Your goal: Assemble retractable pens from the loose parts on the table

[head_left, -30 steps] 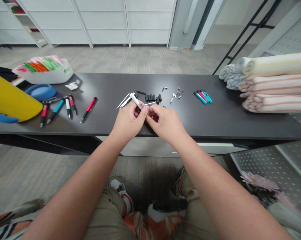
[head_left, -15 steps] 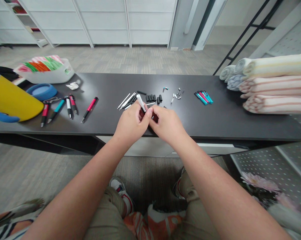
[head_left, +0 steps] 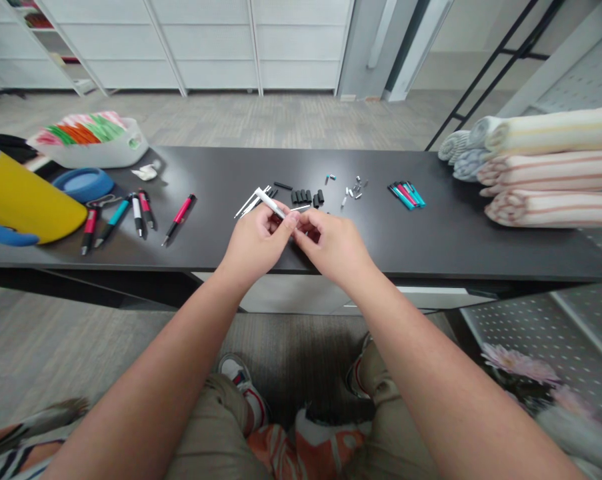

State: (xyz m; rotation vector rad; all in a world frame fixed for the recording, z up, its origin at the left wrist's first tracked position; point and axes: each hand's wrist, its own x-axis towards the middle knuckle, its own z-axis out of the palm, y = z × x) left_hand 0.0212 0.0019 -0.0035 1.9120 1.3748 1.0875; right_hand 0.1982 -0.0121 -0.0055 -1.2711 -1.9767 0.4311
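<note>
A white pen barrel slants up and left out of my left hand, whose thumb and fingers are closed around it. My right hand meets the barrel's lower end, fingertips pinched against the left thumb. What those fingertips hold is hidden. Just beyond the hands lie thin white refills, partly covered by the left hand, and several short black grips. Small metal and clear pen parts are scattered farther right.
Coloured pen barrels lie together on the dark table, with rolled towels at the right end. To the left are a red pen, several other pens, a white basket of wrapped items and a yellow-and-blue object.
The white barrel has tipped from nearly upright to a flatter slant toward the left. My left hand has turned and shifted slightly left; the right stays close by.
</note>
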